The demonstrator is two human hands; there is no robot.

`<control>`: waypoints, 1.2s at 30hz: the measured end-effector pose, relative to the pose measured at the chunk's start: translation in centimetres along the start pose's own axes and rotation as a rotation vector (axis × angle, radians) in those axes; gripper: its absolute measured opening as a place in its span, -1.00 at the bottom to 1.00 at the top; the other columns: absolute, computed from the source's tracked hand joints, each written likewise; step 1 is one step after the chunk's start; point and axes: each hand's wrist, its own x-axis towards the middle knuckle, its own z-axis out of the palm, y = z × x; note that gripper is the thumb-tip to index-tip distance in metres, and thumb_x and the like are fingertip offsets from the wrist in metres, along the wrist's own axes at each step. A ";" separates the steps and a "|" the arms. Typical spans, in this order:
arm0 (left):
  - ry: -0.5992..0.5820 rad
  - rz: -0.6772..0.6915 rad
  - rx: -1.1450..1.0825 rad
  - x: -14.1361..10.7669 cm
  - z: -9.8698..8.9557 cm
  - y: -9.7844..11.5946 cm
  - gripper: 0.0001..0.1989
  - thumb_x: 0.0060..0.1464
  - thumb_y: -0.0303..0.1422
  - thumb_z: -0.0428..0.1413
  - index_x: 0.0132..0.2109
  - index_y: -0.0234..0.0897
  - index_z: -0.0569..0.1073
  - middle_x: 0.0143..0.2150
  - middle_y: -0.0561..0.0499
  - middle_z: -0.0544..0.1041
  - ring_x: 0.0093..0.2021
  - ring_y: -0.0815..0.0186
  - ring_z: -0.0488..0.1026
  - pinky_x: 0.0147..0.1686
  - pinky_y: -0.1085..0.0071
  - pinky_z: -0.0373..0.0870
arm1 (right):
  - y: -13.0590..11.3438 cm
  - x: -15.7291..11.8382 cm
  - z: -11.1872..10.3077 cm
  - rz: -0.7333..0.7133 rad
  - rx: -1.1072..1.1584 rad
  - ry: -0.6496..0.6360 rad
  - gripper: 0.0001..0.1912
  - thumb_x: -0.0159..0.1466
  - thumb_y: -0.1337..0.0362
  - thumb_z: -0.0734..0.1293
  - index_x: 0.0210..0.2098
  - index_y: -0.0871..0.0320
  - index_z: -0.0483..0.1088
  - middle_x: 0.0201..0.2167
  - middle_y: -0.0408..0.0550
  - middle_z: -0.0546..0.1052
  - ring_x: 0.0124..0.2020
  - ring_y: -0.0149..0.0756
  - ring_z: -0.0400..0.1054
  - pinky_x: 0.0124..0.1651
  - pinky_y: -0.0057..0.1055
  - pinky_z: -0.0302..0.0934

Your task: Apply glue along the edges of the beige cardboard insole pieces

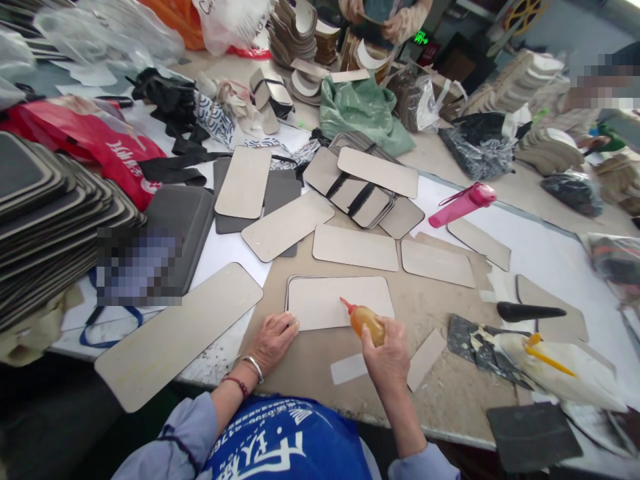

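Observation:
My right hand [387, 360] is wrapped round a squeeze bottle [367, 325] with amber contents and a red nozzle. The nozzle tip points up and left over a beige rounded panel [320, 303]; whether it touches the surface I cannot tell. That panel lies flat, with the edge of at least one more showing beneath it. At its lower left corner rests my left hand [273, 340], fingers laid on the board and panel edge, holding nothing visible. A small pale strip [349, 369] lies beside my right wrist.
More beige panels [355, 247] lie beyond, near a strapped bundle [357, 193]. A tall stack of dark panels [50, 220] stands left. Rightward are a pink bottle [463, 205], a black-handled tool [530, 311] and a yellow stick [553, 360]. Another person's hands [395, 27] show at the back.

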 end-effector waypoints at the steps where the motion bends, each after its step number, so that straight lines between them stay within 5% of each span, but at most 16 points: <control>1: -0.002 0.004 0.000 0.0 0.0 0.0 -0.85 0.16 -0.47 0.01 -0.13 -0.27 0.42 -0.14 -0.06 0.51 -0.04 0.24 0.40 -0.08 0.27 0.29 | 0.9 0.5 -0.3 0.040 -0.033 0.015 -0.77 0.16 0.16 0.23 -0.21 0.10 0.31 -0.28 -0.09 0.30 -0.40 -0.33 0.26 -0.46 -0.45 0.10; 8: 0.011 0.037 -0.013 0.2 0.0 -0.1 -0.83 0.14 -0.49 0.02 -0.11 -0.28 0.41 -0.14 -0.08 0.50 -0.04 0.22 0.39 -0.08 0.26 0.28 | 6.0 3.1 -1.5 0.167 -0.136 0.130 -0.77 0.15 0.18 0.26 -0.22 0.12 0.30 -0.27 -0.06 0.29 -0.36 -0.29 0.25 -0.43 -0.45 0.08; 15: 0.026 0.044 -0.018 0.3 0.0 -0.1 -0.83 0.14 -0.49 0.02 -0.12 -0.28 0.42 -0.14 -0.08 0.50 -0.05 0.23 0.40 -0.08 0.27 0.29 | 6.3 3.6 -1.5 0.252 -0.161 0.152 -0.77 0.14 0.19 0.28 -0.21 0.12 0.29 -0.26 -0.05 0.28 -0.36 -0.28 0.25 -0.44 -0.44 0.07; 36: 0.052 0.010 -0.001 -0.1 0.5 0.0 -0.84 0.16 -0.48 -0.01 -0.16 -0.27 0.43 -0.15 -0.09 0.53 -0.08 0.21 0.42 -0.11 0.25 0.30 | -6.1 -2.7 1.7 -0.107 0.225 -0.102 -0.84 0.16 0.27 0.20 -0.24 0.10 0.28 -0.29 -0.08 0.30 -0.39 -0.32 0.29 -0.36 -0.40 0.22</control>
